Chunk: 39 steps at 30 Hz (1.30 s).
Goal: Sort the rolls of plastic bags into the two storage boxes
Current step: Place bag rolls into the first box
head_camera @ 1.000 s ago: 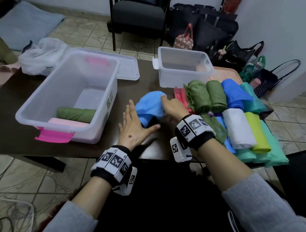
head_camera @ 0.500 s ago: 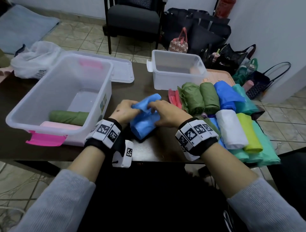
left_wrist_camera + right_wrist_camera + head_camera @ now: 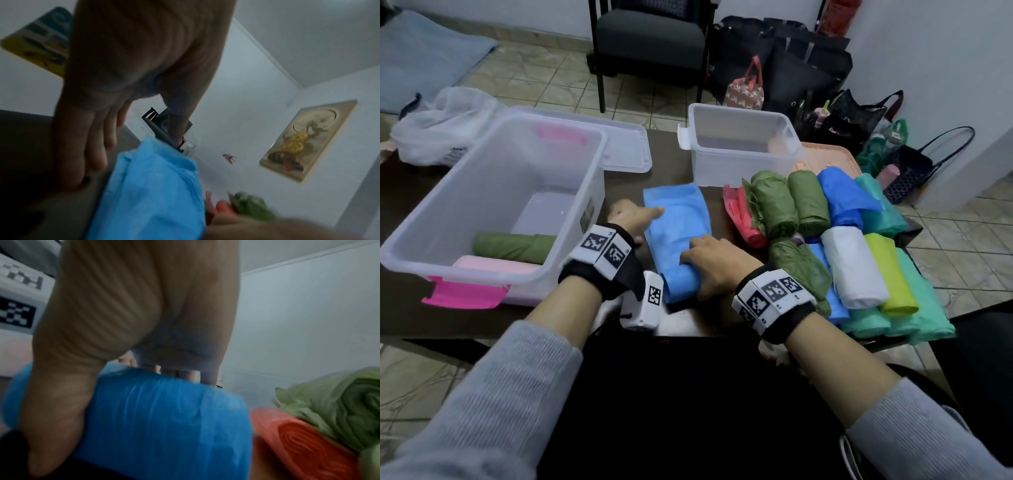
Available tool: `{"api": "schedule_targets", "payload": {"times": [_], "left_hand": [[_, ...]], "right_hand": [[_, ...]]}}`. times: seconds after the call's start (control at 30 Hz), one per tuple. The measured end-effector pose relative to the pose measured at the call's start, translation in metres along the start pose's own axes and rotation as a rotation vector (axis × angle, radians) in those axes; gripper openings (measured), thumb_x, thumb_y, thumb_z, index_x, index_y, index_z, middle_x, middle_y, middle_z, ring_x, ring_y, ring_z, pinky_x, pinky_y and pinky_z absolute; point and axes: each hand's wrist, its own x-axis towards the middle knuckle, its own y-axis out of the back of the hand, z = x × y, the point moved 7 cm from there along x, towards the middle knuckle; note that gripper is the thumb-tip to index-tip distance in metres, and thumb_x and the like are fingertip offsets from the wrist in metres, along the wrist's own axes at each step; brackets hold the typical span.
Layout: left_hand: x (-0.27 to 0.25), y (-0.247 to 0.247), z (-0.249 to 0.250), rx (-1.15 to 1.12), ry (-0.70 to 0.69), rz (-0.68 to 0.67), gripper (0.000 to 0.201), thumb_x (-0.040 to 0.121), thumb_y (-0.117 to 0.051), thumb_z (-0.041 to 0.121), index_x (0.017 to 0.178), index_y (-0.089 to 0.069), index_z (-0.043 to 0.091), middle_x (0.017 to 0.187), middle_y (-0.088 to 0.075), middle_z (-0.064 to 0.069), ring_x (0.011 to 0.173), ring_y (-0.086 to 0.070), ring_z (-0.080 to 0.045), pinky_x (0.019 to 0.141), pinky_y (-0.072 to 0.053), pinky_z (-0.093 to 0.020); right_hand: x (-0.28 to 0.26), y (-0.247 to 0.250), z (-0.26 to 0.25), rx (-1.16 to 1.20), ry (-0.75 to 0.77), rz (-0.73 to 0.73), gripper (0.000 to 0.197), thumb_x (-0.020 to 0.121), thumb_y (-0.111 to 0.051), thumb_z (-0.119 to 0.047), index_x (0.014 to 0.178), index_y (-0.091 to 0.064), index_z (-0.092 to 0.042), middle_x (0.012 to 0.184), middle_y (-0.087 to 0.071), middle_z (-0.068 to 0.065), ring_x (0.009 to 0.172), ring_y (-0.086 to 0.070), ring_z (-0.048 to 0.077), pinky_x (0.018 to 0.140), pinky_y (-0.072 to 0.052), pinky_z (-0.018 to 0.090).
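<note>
A blue roll [image 3: 681, 284] of plastic bags lies on the dark table between the two boxes, its loose end spread flat [image 3: 676, 212] away from me. My right hand [image 3: 712, 263] grips the rolled near end, fingers over the top and thumb along its side [image 3: 61, 402]. My left hand [image 3: 635, 216] has straight fingers and touches the sheet's left edge [image 3: 156, 194]. The large clear box [image 3: 592, 178] on the left holds a green roll [image 3: 513, 246] and a pink roll [image 3: 493, 267]. The small clear box [image 3: 739, 161] stands behind the sheet.
A pile of rolls fills the right side: red [image 3: 743, 219], green [image 3: 774, 205], dark blue [image 3: 842, 198], white [image 3: 852, 267], yellow-green [image 3: 890, 274] and teal. A lid [image 3: 626, 147] lies behind the large box, a white bag [image 3: 445, 123] at far left. Bags and a chair stand beyond the table.
Half a second ago both hands held the bunched blue roll. Its loose end now lies spread flat on the table, and my left hand has let go and shifted to the sheet's left edge.
</note>
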Motion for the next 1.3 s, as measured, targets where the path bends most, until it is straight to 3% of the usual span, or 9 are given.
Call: {"api": "schedule_targets", "payload": {"times": [0.1, 0.2, 0.3, 0.5, 0.67, 0.73, 0.83, 0.97, 1.3], "left_hand": [[-0.006, -0.015, -0.012, 0.043, 0.048, -0.119, 0.039, 0.089, -0.064, 0.03, 0.116, -0.051, 0.006, 0.106, -0.054, -0.006, 0.093, -0.055, -0.022, 0.054, -0.04, -0.026], [-0.011, -0.031, -0.011, -0.068, 0.118, -0.239, 0.017, 0.09, -0.063, 0.024, 0.097, -0.053, 0.013, 0.083, -0.057, -0.001, 0.071, -0.054, -0.015, 0.06, -0.044, -0.028], [-0.012, -0.035, 0.012, -0.323, 0.099, -0.297, 0.005, 0.095, -0.053, 0.011, 0.097, -0.056, 0.008, 0.076, -0.063, -0.006, 0.065, -0.061, -0.019, 0.063, -0.053, -0.035], [0.003, -0.017, 0.052, -0.433, -0.114, -0.185, 0.009, 0.092, -0.053, -0.002, 0.095, -0.059, 0.004, 0.095, -0.063, -0.011, 0.083, -0.062, -0.023, 0.081, -0.052, -0.041], [-0.002, -0.006, 0.073, 0.374, -0.533, 0.193, 0.044, 0.086, -0.06, 0.013, 0.128, -0.047, 0.012, 0.13, -0.047, -0.01, 0.12, -0.048, -0.026, 0.099, -0.042, -0.035], [-0.006, -0.031, 0.063, 0.699, -0.649, 0.057, 0.042, 0.088, -0.06, 0.02, 0.129, -0.051, 0.014, 0.137, -0.044, -0.011, 0.126, -0.043, -0.027, 0.103, -0.038, -0.039], [0.001, -0.065, 0.017, 0.989, -0.522, -0.296, 0.059, 0.094, -0.05, 0.04, 0.146, -0.031, 0.018, 0.154, -0.023, -0.012, 0.142, -0.021, -0.026, 0.113, -0.02, -0.041], [0.001, -0.071, -0.007, 1.158, -0.468, -0.39, 0.068, 0.095, -0.035, 0.055, 0.151, -0.004, 0.03, 0.158, 0.013, -0.01, 0.145, 0.012, -0.028, 0.116, 0.001, -0.046], [-0.006, -0.066, -0.009, 1.174, -0.499, -0.419, 0.072, 0.093, -0.041, 0.055, 0.15, -0.003, 0.034, 0.158, 0.016, -0.004, 0.145, 0.015, -0.023, 0.116, 0.001, -0.044]], "right_hand": [[-0.002, -0.003, -0.002, 0.023, 0.003, 0.004, 0.05, 0.073, -0.069, -0.025, 0.12, -0.053, -0.019, 0.117, -0.053, 0.006, 0.112, -0.05, 0.027, 0.085, -0.038, 0.036], [-0.005, -0.003, -0.006, 0.014, 0.015, 0.023, 0.047, 0.076, -0.066, -0.021, 0.121, -0.052, -0.02, 0.117, -0.059, 0.005, 0.112, -0.054, 0.026, 0.085, -0.037, 0.036], [-0.009, 0.0, -0.009, -0.017, 0.036, 0.066, 0.046, 0.079, -0.063, -0.021, 0.124, -0.052, -0.025, 0.116, -0.056, 0.003, 0.114, -0.05, 0.025, 0.086, -0.034, 0.036], [-0.014, -0.007, -0.016, 0.023, 0.068, 0.055, 0.053, 0.079, -0.062, -0.019, 0.13, -0.048, -0.023, 0.116, -0.05, 0.006, 0.112, -0.047, 0.026, 0.084, -0.034, 0.035], [-0.014, -0.012, -0.014, 0.092, 0.04, 0.012, 0.051, 0.076, -0.063, -0.02, 0.126, -0.051, -0.024, 0.114, -0.052, 0.004, 0.111, -0.048, 0.025, 0.086, -0.035, 0.037], [-0.014, -0.012, -0.014, 0.1, 0.028, 0.015, 0.051, 0.076, -0.062, -0.021, 0.126, -0.05, -0.025, 0.115, -0.051, 0.004, 0.111, -0.049, 0.026, 0.087, -0.036, 0.038], [-0.013, -0.012, -0.015, 0.09, 0.027, 0.01, 0.049, 0.075, -0.062, -0.02, 0.123, -0.051, -0.021, 0.118, -0.054, 0.004, 0.114, -0.05, 0.026, 0.083, -0.036, 0.037], [-0.012, -0.009, -0.016, 0.171, 0.023, -0.002, 0.041, 0.074, -0.063, -0.015, 0.114, -0.053, -0.013, 0.117, -0.059, 0.007, 0.112, -0.053, 0.028, 0.081, -0.036, 0.034], [-0.013, -0.016, -0.029, 0.264, -0.008, 0.013, 0.038, 0.075, -0.065, -0.015, 0.111, -0.054, -0.012, 0.112, -0.06, 0.008, 0.108, -0.054, 0.028, 0.085, -0.041, 0.037]]}}
